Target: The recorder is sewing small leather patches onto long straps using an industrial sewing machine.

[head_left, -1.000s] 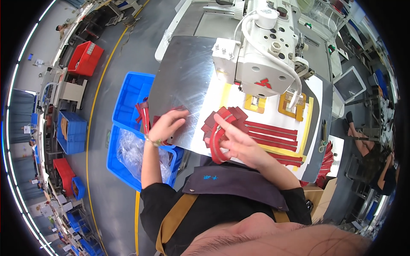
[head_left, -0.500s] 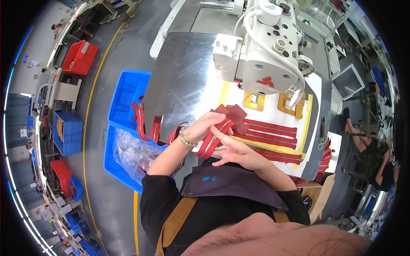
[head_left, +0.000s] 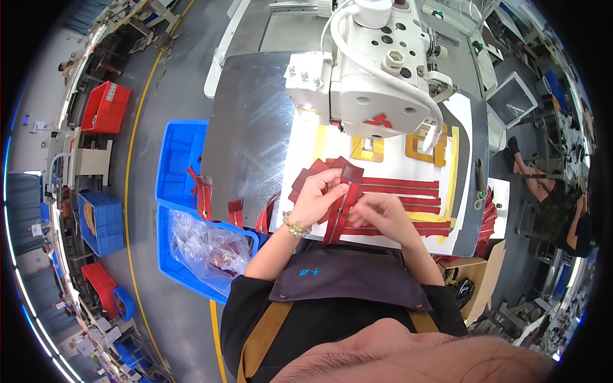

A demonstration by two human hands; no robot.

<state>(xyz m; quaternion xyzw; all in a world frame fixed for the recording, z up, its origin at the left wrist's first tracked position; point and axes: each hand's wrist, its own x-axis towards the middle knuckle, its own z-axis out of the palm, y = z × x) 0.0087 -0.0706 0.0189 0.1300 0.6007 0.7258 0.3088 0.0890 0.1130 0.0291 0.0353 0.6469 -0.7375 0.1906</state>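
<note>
My left hand (head_left: 316, 196) is closed on the upper part of a red zipper (head_left: 341, 217), just below its dark red end tab (head_left: 352, 173). The zipper's tape hangs toward my apron. Right beside it, my right hand (head_left: 391, 218) has its fingers curled together; whether anything is pinched in them is hidden. More dark red tabs (head_left: 305, 179) lie fanned out behind my left hand. Several red zippers (head_left: 408, 187) are laid side by side to the right, across the white work sheet (head_left: 396, 171).
A white sewing machine head (head_left: 380, 96) overhangs the sheet, with yellow frames (head_left: 368, 149) below it. Red zipper ends (head_left: 203, 199) hang at the metal plate's (head_left: 252, 108) left edge. Blue bins (head_left: 167, 150) stand left, a cardboard box (head_left: 490, 281) right. Thread snips (head_left: 479, 199) lie at the right.
The held zipper has swung from slanting to nearly upright. My right hand has moved right, and its spread fingers have curled in. The whole view has shifted slightly.
</note>
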